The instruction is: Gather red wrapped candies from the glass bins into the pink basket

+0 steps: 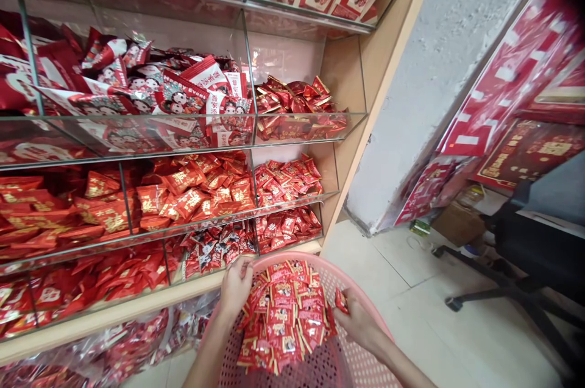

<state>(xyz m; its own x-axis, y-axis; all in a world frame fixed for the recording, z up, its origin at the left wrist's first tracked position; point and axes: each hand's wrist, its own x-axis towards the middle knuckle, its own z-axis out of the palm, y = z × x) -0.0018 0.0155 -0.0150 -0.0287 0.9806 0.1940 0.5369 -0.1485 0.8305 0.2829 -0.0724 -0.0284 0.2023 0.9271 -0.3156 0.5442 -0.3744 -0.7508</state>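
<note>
Head view: your left hand (236, 287) and right hand (359, 322) cup a heap of red packets (286, 315) between them, over the pink basket (365, 370); fingers curled, both equally near.

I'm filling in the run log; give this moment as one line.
left hand: on packet pile edge | right hand: pinching one red packet | packets: heaped in pink basket | shelf bins: stocked

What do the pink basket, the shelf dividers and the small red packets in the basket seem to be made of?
Pink basket: likely moulded plastic, matte, with a grid of small holes.
Shelf dividers: clear glass or acrylic; packets show through them, and which one is unclear.
Small red packets: probably glossy printed plastic film, catching light.
</note>
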